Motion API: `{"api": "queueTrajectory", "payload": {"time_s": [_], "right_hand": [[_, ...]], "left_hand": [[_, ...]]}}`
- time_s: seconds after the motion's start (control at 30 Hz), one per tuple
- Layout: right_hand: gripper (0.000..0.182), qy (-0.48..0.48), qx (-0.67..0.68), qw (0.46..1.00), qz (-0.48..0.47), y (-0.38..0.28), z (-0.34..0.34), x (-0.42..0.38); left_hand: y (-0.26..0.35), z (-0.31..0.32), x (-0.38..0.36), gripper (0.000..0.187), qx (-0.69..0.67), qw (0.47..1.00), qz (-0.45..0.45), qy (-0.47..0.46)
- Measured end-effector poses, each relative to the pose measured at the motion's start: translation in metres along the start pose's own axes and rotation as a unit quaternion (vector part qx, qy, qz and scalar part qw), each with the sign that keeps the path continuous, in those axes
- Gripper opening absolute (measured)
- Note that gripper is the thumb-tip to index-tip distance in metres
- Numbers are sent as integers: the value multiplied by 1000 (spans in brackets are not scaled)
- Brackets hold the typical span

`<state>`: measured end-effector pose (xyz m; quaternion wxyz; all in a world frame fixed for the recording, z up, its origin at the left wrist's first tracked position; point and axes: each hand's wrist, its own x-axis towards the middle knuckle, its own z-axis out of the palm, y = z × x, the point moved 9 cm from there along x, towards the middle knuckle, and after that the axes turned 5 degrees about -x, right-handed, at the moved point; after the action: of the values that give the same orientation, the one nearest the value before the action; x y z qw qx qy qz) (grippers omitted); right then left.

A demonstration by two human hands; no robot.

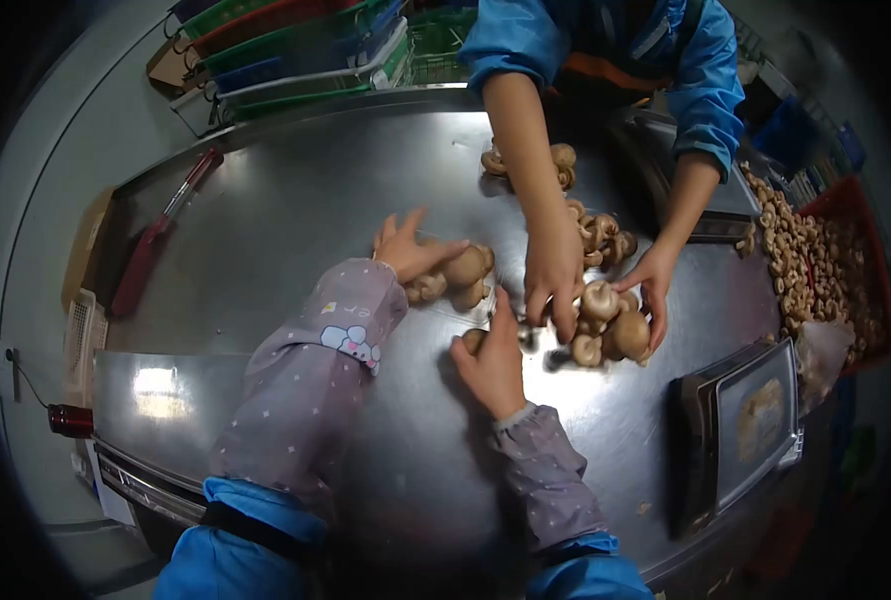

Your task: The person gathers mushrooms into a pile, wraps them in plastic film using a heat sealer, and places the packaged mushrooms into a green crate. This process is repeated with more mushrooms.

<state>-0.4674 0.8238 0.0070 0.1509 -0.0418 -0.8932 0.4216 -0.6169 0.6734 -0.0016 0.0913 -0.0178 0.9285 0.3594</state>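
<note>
My left hand (pixel 412 250) has its fingers spread over the left side of a small pile of brown mushrooms (pixel 465 267) on the metal table (pixel 295 220). My right hand (pixel 495 362) is beside a mushroom (pixel 474 341), which sits at its thumb and is partly hidden; whether the hand grips it is unclear. To the right, a co-worker's two hands are at another mushroom pile (pixel 605 315), one above its left side and one around its right edge. More mushrooms (pixel 597 232) lie behind that pile.
A red crate (pixel 870 270) full of small mushrooms stands at the far right. A metal scale (pixel 755 425) is at the right edge. Stacked crates (pixel 295 50) stand behind the table. A red-handled tool (pixel 155 240) lies at the left.
</note>
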Motion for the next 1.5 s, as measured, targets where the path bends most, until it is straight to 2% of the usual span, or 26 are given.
{"api": "queueTrajectory", "payload": {"time_s": [0.03,0.1,0.13,0.3,0.37,0.43,0.47,0.53,0.6,0.67,0.7,0.77,0.87,0.9,1.0,1.07,1.1,1.17,1.23,1.3,1.37,1.43,1.47,1.5], "right_hand": [[71,-16,-32,999,14,2,11,3],[76,-34,-62,997,29,5,25,3],[77,-34,-65,996,42,8,27,1],[76,-66,-59,990,107,1,16,-58],[72,-90,-33,988,118,1,-3,-107],[69,-67,-67,992,80,3,-52,-187],[67,-79,-41,988,123,6,-69,-213],[67,-89,-60,987,121,8,-96,-260],[69,-101,-71,982,140,11,-125,-299],[67,-191,-31,974,121,17,-136,-324],[59,-209,76,939,261,37,-145,-339],[49,-108,280,918,258,53,-162,-348],[54,-45,141,978,146,41,-158,-342],[62,-80,76,985,129,34,-141,-350],[71,-66,57,990,112,22,-105,-365],[76,-54,-50,992,106,22,-103,-357],[76,-52,-49,992,108,27,-103,-354],[80,-83,-116,988,59,30,-104,-347],[82,-108,-118,986,52,31,-115,-346],[84,-188,-58,980,24,21,-119,-344],[80,-183,-20,983,9,20,-129,-343],[71,-216,-28,970,110,51,-124,-351],[61,-192,42,972,127,57,-120,-351],[61,-193,42,973,121,63,-122,-353]], "left_hand": [[2,3,1,94,1,1000,0,-3],[-7,24,-4,86,40,991,-58,-116],[-5,20,-11,86,41,990,-59,-119],[15,22,-97,71,-10,967,39,-251],[4,40,-147,63,-1,957,14,-289],[-26,94,-233,61,102,960,35,-259],[-21,105,-273,61,99,955,30,-278],[-18,96,-329,57,-8,978,-91,-190],[-18,104,-373,58,-8,974,-83,-208],[-22,107,-399,58,-5,974,-70,-217],[-22,108,-401,59,9,975,-40,-217],[-21,111,-407,60,24,975,-6,-221],[-19,109,-412,61,29,979,13,-199],[-19,109,-412,61,31,980,18,-196],[-26,114,-415,61,24,982,19,-189],[-36,123,-409,60,23,983,22,-180],[-39,127,-407,60,26,983,24,-182],[-37,123,-405,59,9,983,25,-180],[-27,116,-412,59,23,984,25,-177],[-23,111,-415,60,35,984,19,-174],[-24,110,-414,64,40,983,14,-178],[-22,108,-416,67,35,985,12,-168],[-21,106,-415,71,31,986,11,-164],[-22,101,-411,71,30,987,11,-158]]}}
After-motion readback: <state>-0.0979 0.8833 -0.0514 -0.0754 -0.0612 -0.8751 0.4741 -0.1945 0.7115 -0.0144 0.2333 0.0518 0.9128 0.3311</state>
